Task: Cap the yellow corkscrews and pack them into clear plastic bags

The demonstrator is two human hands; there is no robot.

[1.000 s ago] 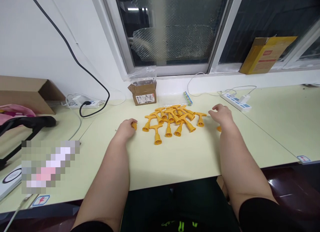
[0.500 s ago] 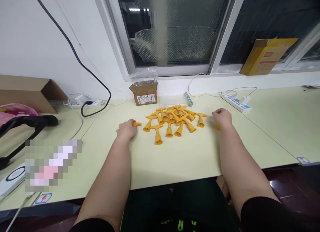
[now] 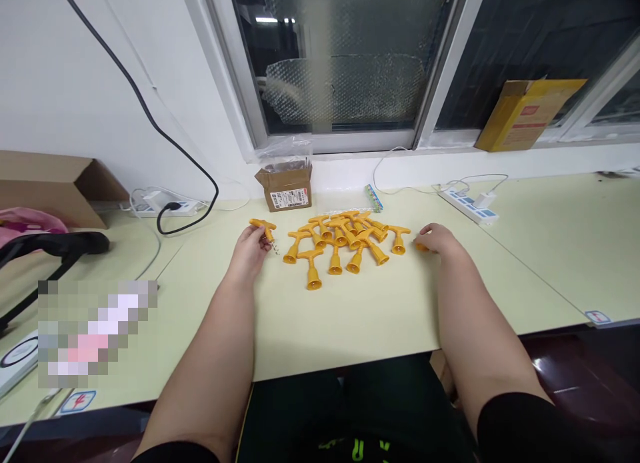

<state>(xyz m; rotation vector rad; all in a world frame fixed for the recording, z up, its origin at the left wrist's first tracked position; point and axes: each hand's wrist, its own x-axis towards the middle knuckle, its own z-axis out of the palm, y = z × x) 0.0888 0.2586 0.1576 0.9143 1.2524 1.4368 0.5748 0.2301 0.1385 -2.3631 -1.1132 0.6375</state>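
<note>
Yellow at left: my left hand (image 3: 249, 252) has its fingers clamped on a T-shaped handle (image 3: 263, 224). Similar handles (image 3: 341, 236) cluster on the desk (image 3: 350, 323), then my right hand (image 3: 439, 239) half-hides a yellow piece (image 3: 421, 247), fingers' grip unclear.

A yellow T-handled corkscrew (image 3: 263, 224) tilted in the left hand (image 3: 249, 251), its spiral exposed. Bell-ended yellow corkscrews (image 3: 335, 261) lay clustered on the table (image 3: 345, 330), some overlapping; one yellow piece (image 3: 421, 248) was mostly hidden by the right hand (image 3: 440, 238).
</note>
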